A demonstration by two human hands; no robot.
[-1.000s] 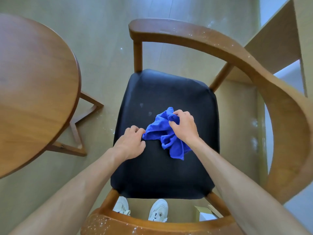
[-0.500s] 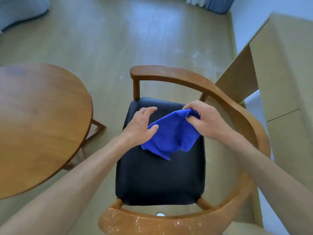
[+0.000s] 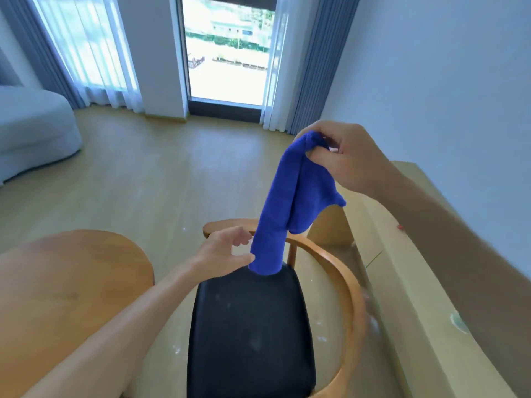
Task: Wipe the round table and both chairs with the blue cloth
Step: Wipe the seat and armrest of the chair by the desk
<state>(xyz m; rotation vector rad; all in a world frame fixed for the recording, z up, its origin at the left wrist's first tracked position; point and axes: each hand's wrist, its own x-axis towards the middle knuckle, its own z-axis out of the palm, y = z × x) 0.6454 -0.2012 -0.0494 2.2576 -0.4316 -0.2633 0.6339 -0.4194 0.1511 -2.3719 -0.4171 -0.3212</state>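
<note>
My right hand [image 3: 350, 159] is raised and pinches the top of the blue cloth [image 3: 287, 202], which hangs down in a long fold over the back of the chair. The cloth's lower end reaches the black seat [image 3: 250, 334] of the wooden armchair in the view. My left hand [image 3: 221, 251] hovers just left of that lower end; its fingers are loosely curled and its thumb tip is at the cloth's edge. The chair's curved wooden backrest [image 3: 344, 277] runs along the right. The round wooden table [image 3: 66, 282] lies at lower left.
A light wooden desk [image 3: 416, 282] stands close against the chair's right side by the wall. A pale sofa [image 3: 31, 130] sits at far left. A glass door [image 3: 227, 50] with curtains is straight ahead across the wooden floor.
The cloth went from lying on the seat to hanging high from my right hand. My left hand let go of it and stayed low. My view tilted up toward the window.
</note>
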